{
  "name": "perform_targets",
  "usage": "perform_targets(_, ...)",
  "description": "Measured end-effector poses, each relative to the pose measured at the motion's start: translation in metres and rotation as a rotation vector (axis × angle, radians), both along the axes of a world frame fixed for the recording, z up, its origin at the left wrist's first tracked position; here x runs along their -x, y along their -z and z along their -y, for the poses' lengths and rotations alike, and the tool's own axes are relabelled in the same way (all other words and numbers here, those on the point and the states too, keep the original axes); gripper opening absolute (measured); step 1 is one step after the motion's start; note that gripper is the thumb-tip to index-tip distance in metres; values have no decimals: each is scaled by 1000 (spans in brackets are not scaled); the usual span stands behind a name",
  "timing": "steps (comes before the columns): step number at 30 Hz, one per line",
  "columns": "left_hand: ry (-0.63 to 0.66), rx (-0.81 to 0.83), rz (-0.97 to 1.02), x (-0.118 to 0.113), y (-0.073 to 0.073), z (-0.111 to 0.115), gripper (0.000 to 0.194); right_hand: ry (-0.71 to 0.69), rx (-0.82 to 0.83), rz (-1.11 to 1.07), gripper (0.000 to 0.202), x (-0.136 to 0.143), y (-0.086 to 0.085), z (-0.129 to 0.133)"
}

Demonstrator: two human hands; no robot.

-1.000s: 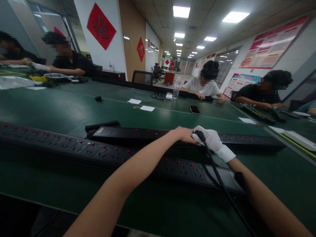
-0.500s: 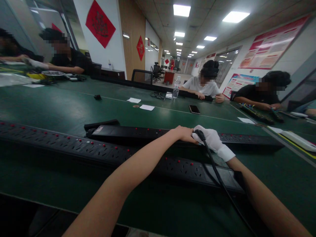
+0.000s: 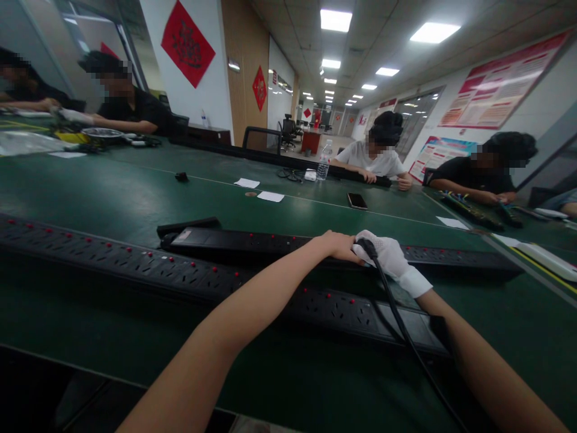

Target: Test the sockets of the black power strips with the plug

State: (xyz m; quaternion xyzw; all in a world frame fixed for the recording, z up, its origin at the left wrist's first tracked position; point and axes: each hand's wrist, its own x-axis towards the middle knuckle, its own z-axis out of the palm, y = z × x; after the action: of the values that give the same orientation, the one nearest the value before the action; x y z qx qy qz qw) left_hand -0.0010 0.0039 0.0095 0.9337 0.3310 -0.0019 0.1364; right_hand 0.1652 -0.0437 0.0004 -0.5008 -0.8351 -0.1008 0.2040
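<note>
My left hand (image 3: 341, 245), bare, lies over the middle of the far long black power strip (image 3: 225, 239), its fingers bent across the strip and partly hidden. Right beside it, my right hand (image 3: 388, 257) in a white glove is closed around a black plug (image 3: 367, 246) at the strip's sockets. From this plug a black power cord (image 3: 399, 319) runs down toward the lower right. I cannot see whether the plug's pins are in a socket. A second long power strip (image 3: 148, 270) with red switches lies nearer, passing beneath my left forearm.
A short black piece (image 3: 189, 226) lies behind the far strip's left end. Farther back on the green table (image 3: 108, 192) are paper slips (image 3: 270, 196), a phone (image 3: 357, 201) and a water bottle (image 3: 323, 161). Several people sit around the table, one by a long black bar.
The view has shifted slightly, so everything sits a little farther right and lower. Both hands stay at the same place on the far strip, the right still around the plug.
</note>
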Motion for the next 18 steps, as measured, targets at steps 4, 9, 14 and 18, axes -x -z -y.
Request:
perform_targets(4,2,-3,0,0,0,0,77,-3,6,3,27,-1,1,-1)
perform_targets(9,11,-8,3,0,2,-2,78,3,8,0,25,0,1,0)
perform_targets(14,-3,0,11,0,2,-1,76,-3,13,-12,23,1,-1,1)
perform_targets(18,-10,7,3,0,2,0,76,-4,8,-46,23,1,1,2)
